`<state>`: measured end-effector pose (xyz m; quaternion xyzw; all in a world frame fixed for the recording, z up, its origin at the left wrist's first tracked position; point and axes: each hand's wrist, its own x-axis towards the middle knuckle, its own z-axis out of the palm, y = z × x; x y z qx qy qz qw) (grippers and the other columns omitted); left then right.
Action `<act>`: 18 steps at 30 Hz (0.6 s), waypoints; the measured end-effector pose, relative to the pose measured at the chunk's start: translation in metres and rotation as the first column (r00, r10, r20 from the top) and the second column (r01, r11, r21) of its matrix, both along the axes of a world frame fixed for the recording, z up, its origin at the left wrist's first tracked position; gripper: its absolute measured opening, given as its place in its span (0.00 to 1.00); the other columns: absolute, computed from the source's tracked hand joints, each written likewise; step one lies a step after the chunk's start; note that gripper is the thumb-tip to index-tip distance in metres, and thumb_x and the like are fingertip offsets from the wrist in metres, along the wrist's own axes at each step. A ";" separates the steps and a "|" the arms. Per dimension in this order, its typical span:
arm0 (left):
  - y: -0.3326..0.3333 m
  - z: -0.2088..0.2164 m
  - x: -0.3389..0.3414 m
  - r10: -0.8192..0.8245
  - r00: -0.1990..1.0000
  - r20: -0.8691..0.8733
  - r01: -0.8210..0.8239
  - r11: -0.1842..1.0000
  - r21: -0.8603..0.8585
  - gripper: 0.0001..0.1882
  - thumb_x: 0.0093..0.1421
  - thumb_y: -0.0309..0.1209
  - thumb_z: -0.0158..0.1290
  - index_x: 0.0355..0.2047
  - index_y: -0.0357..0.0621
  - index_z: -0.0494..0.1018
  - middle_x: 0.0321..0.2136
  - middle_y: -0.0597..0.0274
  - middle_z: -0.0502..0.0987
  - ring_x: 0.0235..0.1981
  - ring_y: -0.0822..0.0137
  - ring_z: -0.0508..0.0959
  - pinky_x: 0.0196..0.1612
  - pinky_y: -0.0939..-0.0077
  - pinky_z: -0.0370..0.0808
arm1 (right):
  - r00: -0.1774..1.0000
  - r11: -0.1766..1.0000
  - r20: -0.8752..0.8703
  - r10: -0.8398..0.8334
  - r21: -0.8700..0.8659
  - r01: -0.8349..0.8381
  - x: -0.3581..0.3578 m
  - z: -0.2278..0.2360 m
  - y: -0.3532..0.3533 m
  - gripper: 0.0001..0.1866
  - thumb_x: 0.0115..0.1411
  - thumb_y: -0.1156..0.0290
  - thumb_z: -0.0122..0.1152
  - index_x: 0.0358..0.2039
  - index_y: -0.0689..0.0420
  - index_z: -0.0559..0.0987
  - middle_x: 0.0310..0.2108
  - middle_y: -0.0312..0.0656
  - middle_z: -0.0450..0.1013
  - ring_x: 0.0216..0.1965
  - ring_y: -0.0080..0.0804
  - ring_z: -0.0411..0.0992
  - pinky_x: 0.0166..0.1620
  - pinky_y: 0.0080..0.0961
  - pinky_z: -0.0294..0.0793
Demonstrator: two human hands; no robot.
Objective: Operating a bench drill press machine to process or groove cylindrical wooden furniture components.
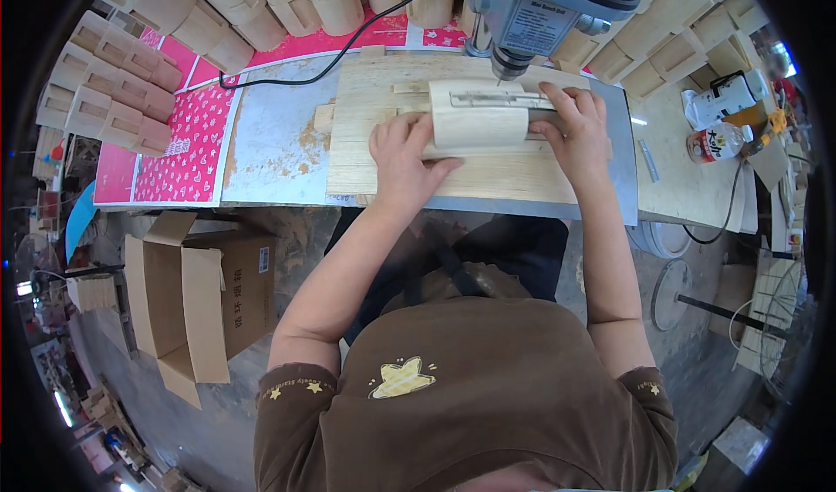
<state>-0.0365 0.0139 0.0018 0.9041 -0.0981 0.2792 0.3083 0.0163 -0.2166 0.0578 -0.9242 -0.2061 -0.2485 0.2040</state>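
A pale, curved wooden block [479, 128] lies on the wooden board under the drill press. Along its top runs a slim slotted metal strip [501, 101], which reaches past the block's right end. My left hand [406, 159] grips the block's left end, fingers on the far side and thumb by the near edge. At the other end my right hand [576, 131] pinches the metal strip, its fingers wrapped around the end and partly hiding it. Just beyond the block hangs the drill chuck [510, 63] of a grey bench drill [544, 13], its bit pointing down near the strip.
Stacks of similar wooden pieces [113, 91] line the far and left sides. A black cable [348, 43] crosses the back. On the right lie a marker [650, 161] and a bottle [719, 144]. A cardboard box [205, 305] sits on the floor at left.
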 end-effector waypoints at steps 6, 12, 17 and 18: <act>0.018 -0.005 0.019 0.000 0.994 -0.106 -0.003 1.000 -0.022 0.32 0.35 0.37 0.67 0.45 0.50 0.74 0.29 0.66 0.69 0.39 0.61 0.67 0.48 0.64 0.57 | 0.998 0.998 0.065 -0.010 0.056 0.006 0.007 -0.019 0.005 0.32 0.38 0.74 0.71 0.48 0.51 0.73 0.43 0.45 0.69 0.48 0.43 0.64 0.51 0.35 0.66; 0.027 -0.013 0.024 -0.097 0.981 -0.170 0.083 0.993 -0.084 0.30 0.36 0.38 0.67 0.44 0.49 0.74 0.25 0.67 0.69 0.35 0.63 0.69 0.46 0.65 0.58 | 0.979 0.842 0.107 0.175 0.499 -0.205 0.012 0.037 -0.005 0.28 0.50 0.76 0.66 0.53 0.57 0.68 0.49 0.41 0.67 0.54 0.34 0.64 0.56 0.27 0.63; 0.026 -0.013 0.025 -0.109 0.977 -0.182 0.083 0.986 -0.141 0.30 0.36 0.37 0.67 0.44 0.48 0.74 0.24 0.68 0.70 0.33 0.64 0.70 0.46 0.65 0.58 | 0.901 0.661 0.425 -0.090 0.702 -0.265 0.058 0.144 -0.005 0.12 0.61 0.68 0.51 0.40 0.62 0.75 0.30 0.39 0.74 0.34 0.27 0.70 0.39 0.22 0.69; 0.026 -0.013 0.025 -0.109 0.975 -0.193 0.076 0.983 -0.169 0.30 0.36 0.37 0.67 0.44 0.48 0.75 0.24 0.68 0.70 0.33 0.64 0.70 0.46 0.65 0.58 | 0.903 0.604 0.406 -0.141 0.758 -0.246 0.064 0.153 0.000 0.14 0.62 0.65 0.49 0.37 0.63 0.76 0.27 0.39 0.74 0.31 0.28 0.70 0.37 0.24 0.69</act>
